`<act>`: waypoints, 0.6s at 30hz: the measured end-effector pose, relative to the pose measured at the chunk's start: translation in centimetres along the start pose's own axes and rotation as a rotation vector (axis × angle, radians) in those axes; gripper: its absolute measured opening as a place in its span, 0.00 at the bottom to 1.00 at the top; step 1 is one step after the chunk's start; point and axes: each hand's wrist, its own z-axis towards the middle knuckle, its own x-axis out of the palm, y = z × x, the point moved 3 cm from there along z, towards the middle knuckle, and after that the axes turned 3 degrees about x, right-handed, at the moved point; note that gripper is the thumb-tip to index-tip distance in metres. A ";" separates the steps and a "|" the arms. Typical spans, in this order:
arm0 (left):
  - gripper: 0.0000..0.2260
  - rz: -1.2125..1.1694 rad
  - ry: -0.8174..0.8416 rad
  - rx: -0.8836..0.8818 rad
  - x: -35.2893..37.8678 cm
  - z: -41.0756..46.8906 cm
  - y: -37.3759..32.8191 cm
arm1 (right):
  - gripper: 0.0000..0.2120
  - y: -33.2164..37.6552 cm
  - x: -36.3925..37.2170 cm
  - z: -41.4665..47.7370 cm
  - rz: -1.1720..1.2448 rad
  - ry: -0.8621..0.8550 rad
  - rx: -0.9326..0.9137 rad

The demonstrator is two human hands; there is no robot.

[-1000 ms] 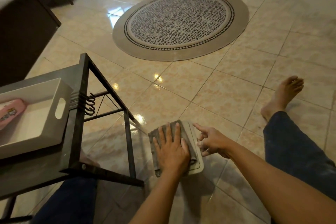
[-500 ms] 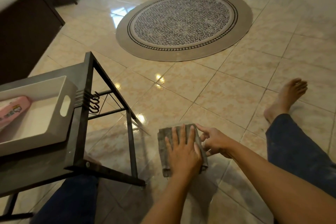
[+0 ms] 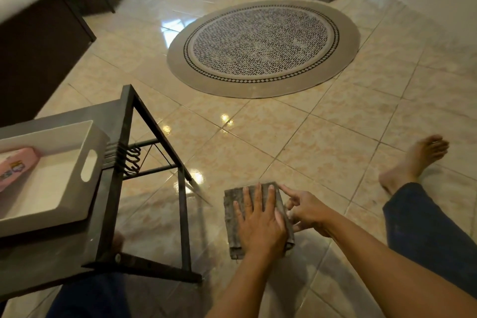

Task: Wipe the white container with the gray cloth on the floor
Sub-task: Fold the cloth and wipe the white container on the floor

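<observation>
Gray cloth (image 3: 231, 217) is pressed flat under the open left hand (image 3: 259, 224).

The white container is hidden beneath; the right hand (image 3: 305, 212), fingers loosely spread, is braced beside it. On the glossy floor (image 3: 322, 152), the container could be pushed away.

No legible text, brand, number or sign was found in the head view. The only printed marking observed is on the pink item (image 3: 15, 166) lying in the white tray (image 3: 87, 162) on the table (image 3: 113, 116): a small multicoloured graphic or label, too blurred and too small to read. The round rug (image 3: 263, 46) carries a repeating dash pattern only, not lettering. The floor tiles (image 3: 322, 150) bear no marks that can be read.
</observation>
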 end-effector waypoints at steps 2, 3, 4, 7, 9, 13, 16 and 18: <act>0.28 0.014 -0.053 -0.044 0.0 0.2 0.9 | 0.40 0.1 -0.1 0.4 0.008 -0.005 0.002; 0.29 0.008 -0.098 -0.072 0.1 0.1 1.2 | 0.40 0.1 -0.2 0.6 0.007 -0.009 0.003; 0.30 -0.020 -0.122 -0.087 0.2 0.0 1.1 | 0.41 0.1 -0.2 0.8 0.003 -0.012 0.005; 0.31 -0.016 -0.101 -0.028 1.2 0.2 -0.3 | 0.43 0.2 -0.3 1.2 -0.022 -0.008 0.008; 0.31 0.038 -0.059 0.024 0.7 1.6 -0.3 | 0.42 0.3 -0.4 1.4 -0.023 -0.002 0.000; 0.30 -0.006 -0.079 -0.075 -0.5 2.6 1.8 | 0.41 0.3 -0.6 1.7 0.003 -0.014 -0.024; 0.30 -0.014 -0.083 -0.074 0.9 1.5 1.0 | 0.41 0.3 -0.6 1.8 0.005 -0.012 -0.014; 0.29 0.037 -0.060 0.016 1.5 2.0 0.2 | 0.41 0.4 -0.6 2.0 0.006 -0.007 -0.007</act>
